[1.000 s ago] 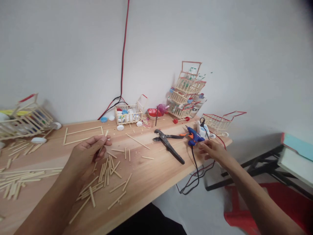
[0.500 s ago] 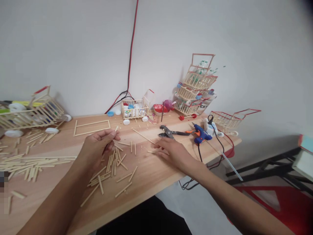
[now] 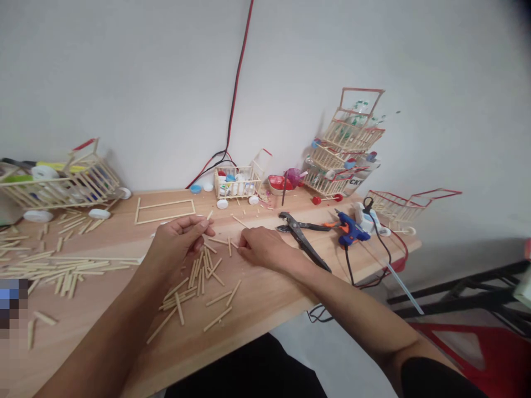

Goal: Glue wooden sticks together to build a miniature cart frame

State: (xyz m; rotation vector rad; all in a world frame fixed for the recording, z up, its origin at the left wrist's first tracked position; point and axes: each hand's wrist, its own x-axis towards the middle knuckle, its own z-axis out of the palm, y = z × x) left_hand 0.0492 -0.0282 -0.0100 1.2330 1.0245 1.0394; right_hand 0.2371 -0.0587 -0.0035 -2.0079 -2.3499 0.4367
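Observation:
My left hand (image 3: 185, 235) is closed in a pinch on a short wooden stick (image 3: 210, 215), whose tip points up past the thumb. Over the table, my right hand (image 3: 263, 247) has its fingers curled down and closed. The end of another short stick (image 3: 234, 245) pokes out at its fingertips, the rest hidden by the hand. A longer thin stick (image 3: 239, 221) lies just behind those fingers. Between and below my hands is a loose pile of cut sticks (image 3: 202, 271). Behind my left hand lies a flat rectangular stick frame (image 3: 166, 202).
Pliers (image 3: 305, 237) and a blue glue gun (image 3: 352, 229) with a cord lie at right. Small stick-built carts stand along the wall: one at left (image 3: 62, 185), one with bottle caps (image 3: 237, 183), a stack (image 3: 344, 149), another at right (image 3: 398, 207). More sticks (image 3: 66, 271) cover the left.
My right hand has moved left, away from the pliers, to the short sticks, and its fingers have closed. My left hand keeps its stick. The view has shifted slightly.

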